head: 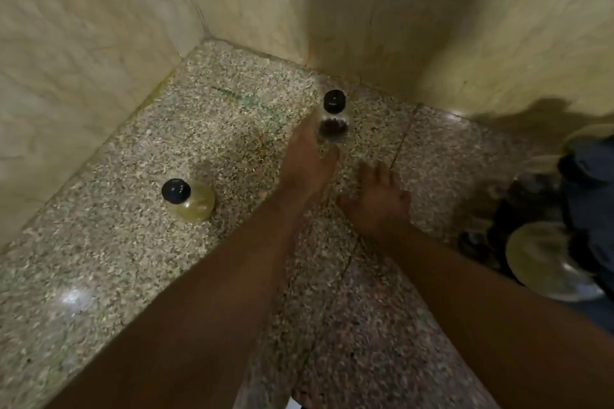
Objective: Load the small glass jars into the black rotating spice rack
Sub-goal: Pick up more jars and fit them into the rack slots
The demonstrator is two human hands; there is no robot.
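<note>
Head view: a speckled stone worktop [232, 129] in a tiled corner. The left hand [307, 164] reaches to a small glass jar [333, 123] with a black lid and dark contents, its fingers [305, 129] and thumb pinching the jar's lower body. The right hand [377, 201] lies on the worktop, fingers spread, holding nothing. A second jar [192, 202], yellowish, stands well apart to the left. A blurred dark shape at the right edge is probably the spice rack [478, 239]. The step appears to be picking up a jar. Next it likely needs lifting upright and carrying right to a free slot.
</note>
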